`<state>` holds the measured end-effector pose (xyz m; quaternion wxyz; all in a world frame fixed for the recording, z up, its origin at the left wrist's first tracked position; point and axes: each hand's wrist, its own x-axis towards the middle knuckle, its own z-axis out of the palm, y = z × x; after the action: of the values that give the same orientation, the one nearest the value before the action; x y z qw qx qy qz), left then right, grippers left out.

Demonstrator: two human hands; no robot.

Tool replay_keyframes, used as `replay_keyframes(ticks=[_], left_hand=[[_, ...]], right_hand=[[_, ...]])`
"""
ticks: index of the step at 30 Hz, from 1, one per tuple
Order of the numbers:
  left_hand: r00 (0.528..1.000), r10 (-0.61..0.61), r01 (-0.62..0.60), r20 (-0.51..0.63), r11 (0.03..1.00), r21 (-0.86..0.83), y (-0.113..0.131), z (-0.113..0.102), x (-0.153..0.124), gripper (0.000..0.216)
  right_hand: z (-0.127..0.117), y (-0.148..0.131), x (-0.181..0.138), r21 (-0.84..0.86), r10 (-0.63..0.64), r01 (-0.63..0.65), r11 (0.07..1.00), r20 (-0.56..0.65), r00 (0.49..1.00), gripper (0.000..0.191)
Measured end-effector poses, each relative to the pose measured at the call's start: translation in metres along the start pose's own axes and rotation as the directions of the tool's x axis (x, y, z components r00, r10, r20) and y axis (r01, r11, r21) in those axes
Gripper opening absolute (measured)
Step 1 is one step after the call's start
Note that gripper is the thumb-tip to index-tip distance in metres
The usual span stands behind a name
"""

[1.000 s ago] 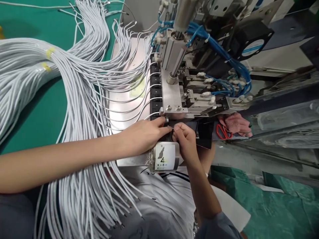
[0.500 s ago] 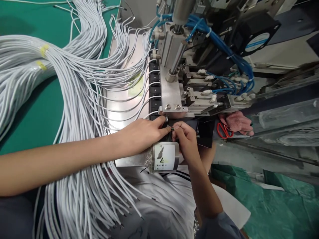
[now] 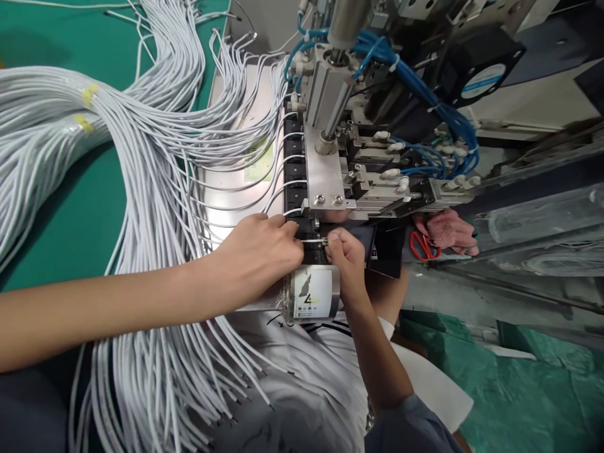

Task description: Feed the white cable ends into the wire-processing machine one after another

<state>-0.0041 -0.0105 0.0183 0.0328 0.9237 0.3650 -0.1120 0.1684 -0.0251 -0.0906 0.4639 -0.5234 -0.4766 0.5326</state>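
Observation:
A short stretch of white cable (image 3: 312, 240) runs from under my left hand (image 3: 262, 258) to the fingertips of my right hand (image 3: 348, 255). My left hand is closed around the cable, palm down, its fingers curled over the metal plate's right side. Thumb and index finger of my right hand pinch the cable's end, where a small metallic tip shows. Both hands are at the front end of a row of black cable holders (image 3: 295, 170), just below a metal press block (image 3: 325, 182). Several other white cables lead into those holders.
A big bundle of white cables (image 3: 141, 189) spreads over the green table (image 3: 89, 207) and the metal plate (image 3: 226, 198). A labelled guard (image 3: 314, 294) sits close in front of my hands. Blue air hoses (image 3: 425, 88), red-handled scissors (image 3: 425, 245) and a pink cloth (image 3: 452, 229) are rightward.
My left hand has drawn back leftward and its outstretched fingers have curled in. White cable now shows between the hands. My right hand stays near the same spot, still pinching.

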Motion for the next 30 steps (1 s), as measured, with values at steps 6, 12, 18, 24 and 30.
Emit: replay_keyframes(ticks=[6, 12, 18, 24, 30], left_hand=[[0.997, -0.074, 0.074, -0.028, 0.997, -0.014, -0.004, 0.000, -0.004, 0.013], [0.973, -0.182, 0.185, -0.141, 0.983, 0.006, -0.012, 0.006, 0.000, 0.030], [0.967, -0.140, 0.132, -0.212, 0.990, -0.051, -0.019, 0.004, -0.002, 0.032], [0.907, 0.277, -0.399, -0.317, 0.803, -0.442, 0.006, 0.002, -0.014, 0.023], [0.843, 0.323, -0.521, -0.430, 0.296, -0.800, 0.014, 0.017, -0.014, 0.022]], right_hand=[[-0.006, -0.021, -0.025, -0.269, -0.233, 0.152, 0.951, -0.300, 0.925, 0.034], [0.035, -0.032, -0.099, -0.562, -0.455, 0.464, 0.684, 0.168, 0.874, 0.007], [0.091, -0.011, -0.120, -0.498, -0.087, 0.330, 0.802, 0.449, 0.889, 0.029], [0.065, -0.033, -0.123, -0.554, -0.024, 0.305, 0.774, 0.456, 0.890, 0.024], [-0.002, -0.067, -0.116, -0.491, -0.204, 0.303, 0.817, 0.246, 0.948, 0.008]])
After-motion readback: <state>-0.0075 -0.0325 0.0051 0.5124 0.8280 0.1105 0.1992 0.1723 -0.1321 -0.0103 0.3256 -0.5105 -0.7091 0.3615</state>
